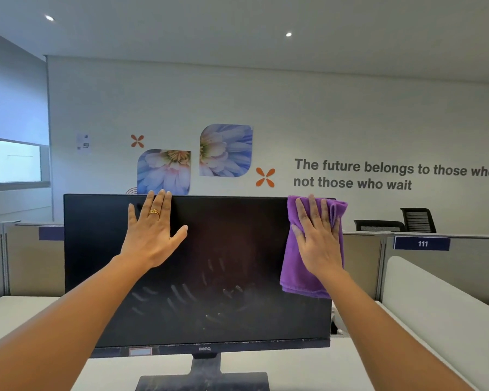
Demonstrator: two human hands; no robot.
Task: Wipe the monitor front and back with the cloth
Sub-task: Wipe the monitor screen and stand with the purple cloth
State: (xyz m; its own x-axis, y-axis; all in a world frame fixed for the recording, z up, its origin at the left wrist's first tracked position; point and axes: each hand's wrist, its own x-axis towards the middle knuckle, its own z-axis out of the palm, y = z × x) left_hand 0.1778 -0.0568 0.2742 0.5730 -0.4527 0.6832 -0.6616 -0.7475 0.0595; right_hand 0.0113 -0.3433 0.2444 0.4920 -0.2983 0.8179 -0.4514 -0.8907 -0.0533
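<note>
Monitor (237, 249) stands centre frame on the tabletop (308, 368), long axis left-right. Cloth (294, 266) lies flat on its upper right corner under my right hand (318, 238) — grip spread, pressing, not clamped. Smudges (187, 300) lie down-left of it. Left hand (150, 235), flat, braces near the top edge.

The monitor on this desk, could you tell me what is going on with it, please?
A person is wiping the monitor, which stands on a white desk. The right hand presses a purple cloth flat against the upper right corner of the screen. The left hand lies open on the upper screen, fingertips at the top edge. Finger streaks show across the lower screen, so the front is not yet clean.
</note>
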